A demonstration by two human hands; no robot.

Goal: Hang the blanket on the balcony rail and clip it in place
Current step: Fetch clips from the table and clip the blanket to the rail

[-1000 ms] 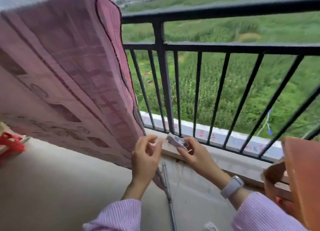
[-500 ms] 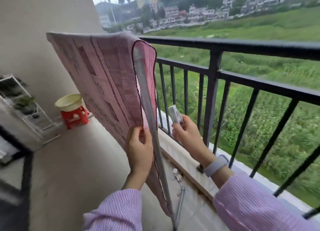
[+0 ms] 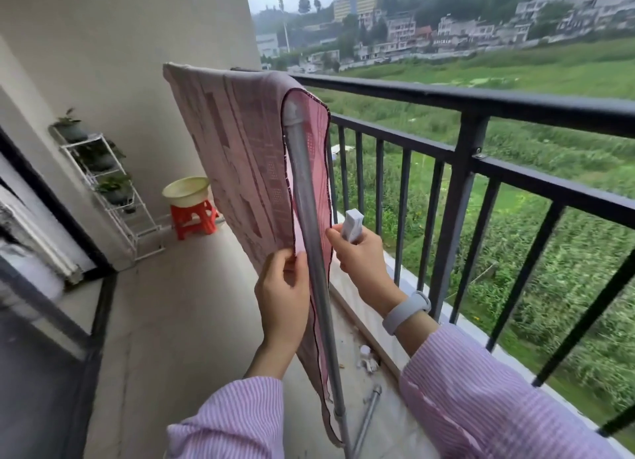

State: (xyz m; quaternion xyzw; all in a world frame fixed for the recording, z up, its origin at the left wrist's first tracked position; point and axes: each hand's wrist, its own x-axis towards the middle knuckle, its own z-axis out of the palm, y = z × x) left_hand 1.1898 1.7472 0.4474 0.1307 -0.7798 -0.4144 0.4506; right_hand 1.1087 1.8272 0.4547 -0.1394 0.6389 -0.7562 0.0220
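A pink patterned blanket (image 3: 240,149) hangs folded over a grey metal rack pole (image 3: 305,200) that stands just inside the black balcony rail (image 3: 481,104). My left hand (image 3: 283,297) pinches the blanket's near edge beside the pole, at mid height. My right hand (image 3: 360,255) is on the pole's rail side and holds a white clip (image 3: 351,225); its forefinger touches the blanket's far layer. A pale band sits on that wrist.
A yellow basin (image 3: 187,191) rests on a red stool (image 3: 194,218) by the wall. A white plant shelf (image 3: 103,183) stands at the left. A loose metal tube (image 3: 367,417) and small white bits lie on the floor by the ledge.
The view has swung up and left, from the lower rail bars to the blanket's end on the pole. My left hand took the blanket edge; my right hand brought the clip up beside it.
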